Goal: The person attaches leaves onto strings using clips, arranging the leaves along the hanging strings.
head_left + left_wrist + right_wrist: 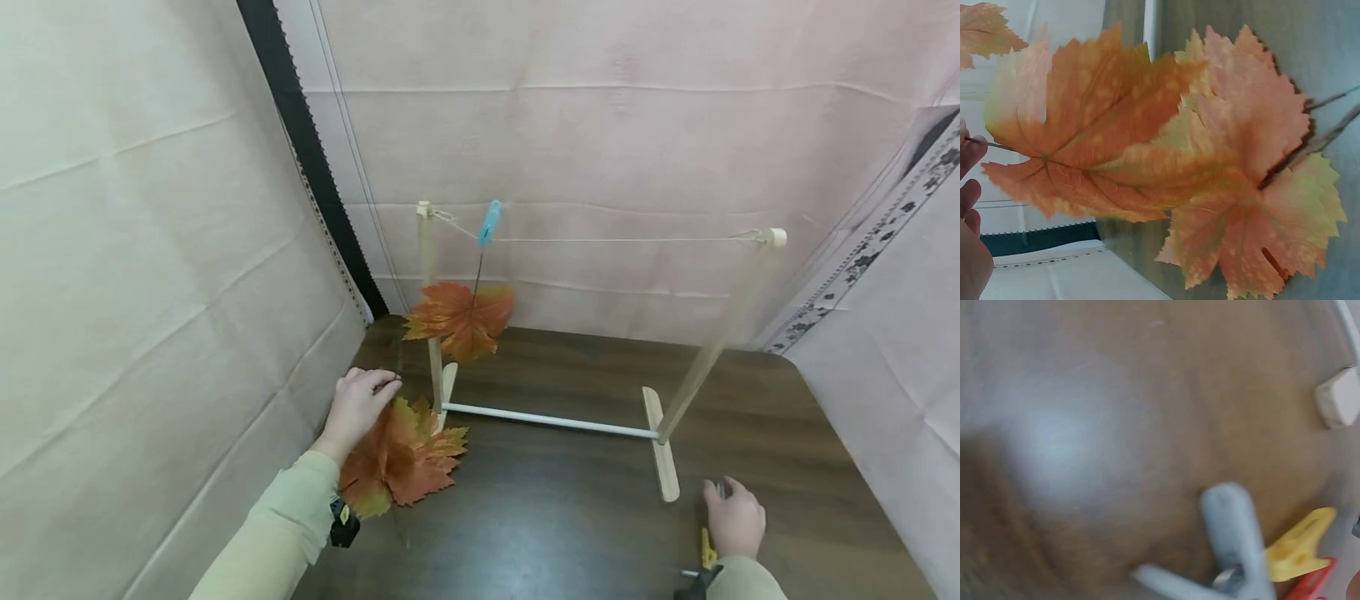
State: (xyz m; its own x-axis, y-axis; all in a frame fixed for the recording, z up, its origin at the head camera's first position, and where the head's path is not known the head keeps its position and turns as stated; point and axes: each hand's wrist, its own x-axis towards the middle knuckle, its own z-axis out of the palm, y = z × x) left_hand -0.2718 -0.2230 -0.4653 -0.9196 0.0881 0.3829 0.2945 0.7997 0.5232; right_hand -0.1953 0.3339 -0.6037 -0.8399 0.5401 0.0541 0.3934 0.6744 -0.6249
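Observation:
My left hand (365, 406) pinches the thin stem of an orange artificial maple leaf (1104, 144), held above other leaves (1247, 231) lying on the table. At the right, my right hand (737, 518) holds a small grey clothespin (722, 490) between thumb and finger, mostly hidden. Beside that hand lie a yellow clothespin (1300, 547), a red clothespin (1311, 582) and a pale grey clothespin (1235, 531). A blue clothespin (490, 222) on the string (615, 240) grips the stem of a hanging orange leaf (465, 321).
A wooden stand carries the string between its left post (435, 367) and right post (701, 371). A white rod (551, 420) joins the posts low down, and flat feet (664, 467) rest on the brown table (525, 517). Pale cloth (600, 150) surrounds the table.

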